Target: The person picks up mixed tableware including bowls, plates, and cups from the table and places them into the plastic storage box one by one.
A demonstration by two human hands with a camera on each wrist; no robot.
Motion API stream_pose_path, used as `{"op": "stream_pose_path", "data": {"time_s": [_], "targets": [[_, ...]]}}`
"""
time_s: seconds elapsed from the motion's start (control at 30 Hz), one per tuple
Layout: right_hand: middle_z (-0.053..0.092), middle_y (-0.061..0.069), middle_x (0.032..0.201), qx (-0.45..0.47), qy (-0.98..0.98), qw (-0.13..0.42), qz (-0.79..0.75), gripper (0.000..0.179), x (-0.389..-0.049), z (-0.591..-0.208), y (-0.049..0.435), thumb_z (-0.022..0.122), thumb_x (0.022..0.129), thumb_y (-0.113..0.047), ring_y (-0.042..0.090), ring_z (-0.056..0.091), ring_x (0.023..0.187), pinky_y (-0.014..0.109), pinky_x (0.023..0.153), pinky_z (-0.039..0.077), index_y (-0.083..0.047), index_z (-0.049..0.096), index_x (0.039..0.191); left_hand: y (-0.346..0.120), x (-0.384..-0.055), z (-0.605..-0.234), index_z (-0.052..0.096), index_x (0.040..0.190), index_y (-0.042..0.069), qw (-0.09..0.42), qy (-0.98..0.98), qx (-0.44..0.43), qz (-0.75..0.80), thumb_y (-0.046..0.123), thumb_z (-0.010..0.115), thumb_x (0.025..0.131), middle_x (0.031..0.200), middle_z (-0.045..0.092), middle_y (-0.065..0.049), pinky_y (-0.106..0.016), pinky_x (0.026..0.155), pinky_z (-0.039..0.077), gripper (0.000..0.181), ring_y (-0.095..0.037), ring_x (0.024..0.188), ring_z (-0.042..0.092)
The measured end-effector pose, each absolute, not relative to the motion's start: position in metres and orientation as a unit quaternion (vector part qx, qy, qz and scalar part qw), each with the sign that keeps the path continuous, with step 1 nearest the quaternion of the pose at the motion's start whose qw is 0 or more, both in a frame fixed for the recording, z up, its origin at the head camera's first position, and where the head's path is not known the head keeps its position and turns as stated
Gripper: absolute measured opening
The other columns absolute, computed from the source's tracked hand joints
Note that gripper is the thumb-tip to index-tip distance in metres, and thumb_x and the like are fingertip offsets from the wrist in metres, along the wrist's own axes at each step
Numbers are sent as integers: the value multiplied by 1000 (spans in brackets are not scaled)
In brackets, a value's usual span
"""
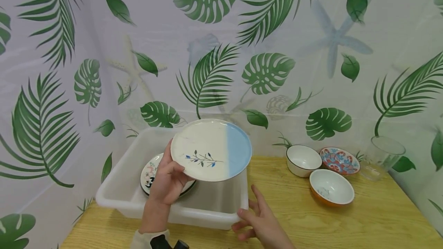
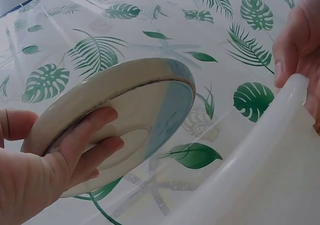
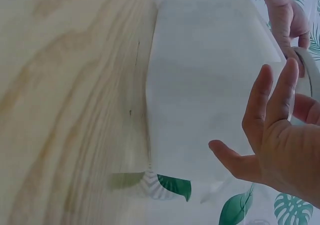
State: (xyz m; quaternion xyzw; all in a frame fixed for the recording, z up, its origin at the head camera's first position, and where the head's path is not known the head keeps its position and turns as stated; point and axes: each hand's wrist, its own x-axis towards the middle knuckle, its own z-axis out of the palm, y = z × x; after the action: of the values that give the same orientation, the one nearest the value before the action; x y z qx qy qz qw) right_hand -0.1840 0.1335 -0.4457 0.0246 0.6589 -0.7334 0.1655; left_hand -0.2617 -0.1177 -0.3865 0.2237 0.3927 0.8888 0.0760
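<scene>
A cream plate with a light blue side and a painted sprig (image 1: 204, 151) is tilted above the white plastic tub (image 1: 204, 216). My left hand (image 1: 167, 181) grips the plate by its near-left edge, thumb on the upper face and fingers spread beneath, as the left wrist view shows. At the tub's front right corner is my right hand (image 1: 257, 220), fingers spread and fairly straight, its thumb right at the rim. Inside the tub, a dark-rimmed plate with a painted pattern (image 1: 149, 174) lies to the left, partly hidden behind my left hand.
Right of the tub, on the wooden table (image 1: 277, 203), stand a white dark-rimmed bowl (image 1: 302, 160), a red-and-blue patterned bowl (image 1: 340, 160), a bowl with an orange outside (image 1: 332, 187) and a clear glass (image 1: 382, 158). A leaf-printed curtain (image 1: 221, 34) hangs close behind.
</scene>
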Motion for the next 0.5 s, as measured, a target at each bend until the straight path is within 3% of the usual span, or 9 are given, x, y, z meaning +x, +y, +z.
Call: {"op": "stream_pose_path", "data": {"time_s": [0.2, 0.5], "targets": [[24, 37, 152, 30, 650, 134, -747, 97, -187, -442, 124, 57, 90, -6, 29, 71, 85, 37, 63, 60, -12, -13, 158, -128, -268, -390, -4, 159, 16, 53, 387, 217, 894, -17, 21, 79, 163, 6, -20, -44, 79, 57, 90, -27, 127, 55], [37, 29, 147, 43, 651, 125, -748, 97, -195, -439, 114, 50, 83, -2, 28, 69, 73, 31, 51, 56, -17, -7, 160, -141, -273, -392, -4, 157, 11, 19, 425, 177, 888, -17, 21, 79, 161, 7, -21, -43, 81, 55, 87, -29, 126, 52]]}}
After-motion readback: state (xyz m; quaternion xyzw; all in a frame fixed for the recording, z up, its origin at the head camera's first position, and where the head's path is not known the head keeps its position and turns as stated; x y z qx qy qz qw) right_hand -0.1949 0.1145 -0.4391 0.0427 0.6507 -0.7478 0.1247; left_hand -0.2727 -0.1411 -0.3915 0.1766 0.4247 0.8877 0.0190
